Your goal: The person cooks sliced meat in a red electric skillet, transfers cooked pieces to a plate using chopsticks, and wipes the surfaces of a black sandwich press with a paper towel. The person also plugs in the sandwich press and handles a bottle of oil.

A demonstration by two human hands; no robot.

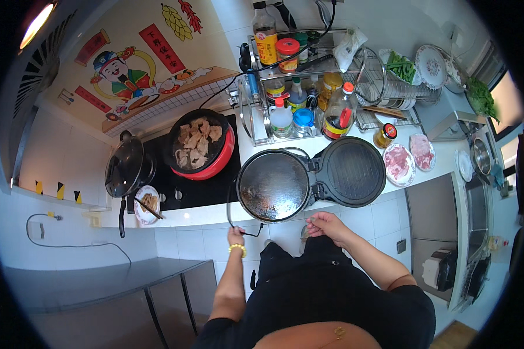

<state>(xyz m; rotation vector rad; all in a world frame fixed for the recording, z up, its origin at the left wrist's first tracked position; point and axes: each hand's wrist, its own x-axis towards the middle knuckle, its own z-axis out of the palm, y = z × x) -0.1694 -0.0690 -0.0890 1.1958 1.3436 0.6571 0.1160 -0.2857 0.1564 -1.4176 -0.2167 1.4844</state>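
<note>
My left hand (236, 237), with a yellow bracelet at the wrist, grips a black power cord (229, 205) just in front of the counter. The cord's plug end (262, 226) hangs to the right of that hand. An electric griddle lies unfolded on the counter, its round lower plate (273, 185) dark and shiny. Hinged to its right is the ridged lid plate (353, 171). My right hand (325, 224) hovers before the griddle's near edge, fingers curled. I see no object in it, but its inner side is partly hidden.
A red-sided pan (198, 146) of meat pieces sits on the black cooktop (168, 187). Left of it are a lidded pot (125, 163) and a plate with chopsticks (146, 212). A bottle rack (266, 140) stands behind. Two plates of raw meat (399, 165) lie right.
</note>
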